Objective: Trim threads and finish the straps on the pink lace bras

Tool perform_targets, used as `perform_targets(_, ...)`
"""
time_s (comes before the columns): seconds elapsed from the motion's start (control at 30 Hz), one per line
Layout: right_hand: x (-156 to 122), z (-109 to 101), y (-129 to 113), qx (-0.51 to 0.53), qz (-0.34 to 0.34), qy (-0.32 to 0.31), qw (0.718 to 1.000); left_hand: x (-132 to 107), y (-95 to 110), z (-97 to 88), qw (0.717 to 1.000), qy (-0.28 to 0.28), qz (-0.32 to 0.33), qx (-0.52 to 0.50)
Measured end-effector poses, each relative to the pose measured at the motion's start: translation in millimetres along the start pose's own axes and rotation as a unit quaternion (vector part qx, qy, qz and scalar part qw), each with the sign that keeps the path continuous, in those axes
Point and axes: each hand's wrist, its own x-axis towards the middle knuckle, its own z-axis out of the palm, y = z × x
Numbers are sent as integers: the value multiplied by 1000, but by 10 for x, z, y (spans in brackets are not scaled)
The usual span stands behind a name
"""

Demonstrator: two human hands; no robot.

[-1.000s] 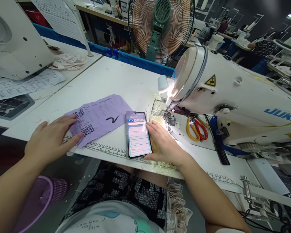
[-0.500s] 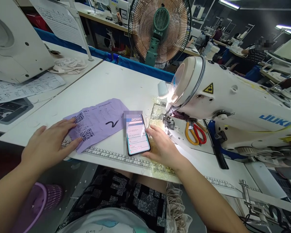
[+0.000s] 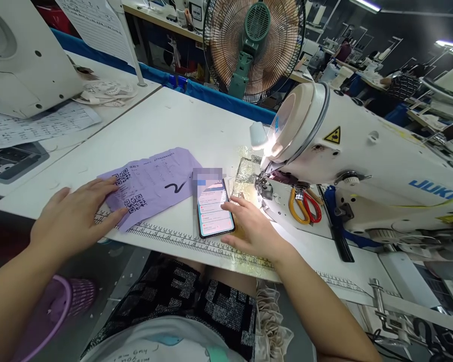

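Observation:
A purple paper slip (image 3: 154, 181) with QR codes and a black handwritten mark lies creased on the white table (image 3: 196, 120). My left hand (image 3: 77, 213) rests with spread fingers on its left end. Beside the slip's right end lies a smartphone (image 3: 213, 213), face up with a lit screen. My right hand (image 3: 252, 226) reaches over the phone's right edge, its fingers apart and an index fingertip at the screen; whether it touches the glass I cannot tell. Nothing is gripped in either hand.
A white sewing machine (image 3: 377, 146) with its lamp lit stands at the right. Scissors (image 3: 305, 206) with orange and red handles lie below its head. A large fan (image 3: 254, 48) stands behind the table, and a purple basket (image 3: 62, 306) sits on the floor at lower left.
My right index finger has moved left from the phone's edge onto its screen area, and the display has scrolled slightly. My left hand stays on the slip. The whole view has shifted a little.

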Motion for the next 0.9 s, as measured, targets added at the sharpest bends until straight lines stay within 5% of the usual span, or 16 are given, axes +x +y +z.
perform_targets(0.3,-23,6,12,15,-66,76,995,9,30,-4,1000,4,-3,-6)
perform_targets(0.57,-12,3,4,4,-26,26,999,5,28,6,1000,7,-2,-3)
perform_targets(0.9,-20,-26,-77,28,-128,72,989,12,13,37,1000,23,4,-9)
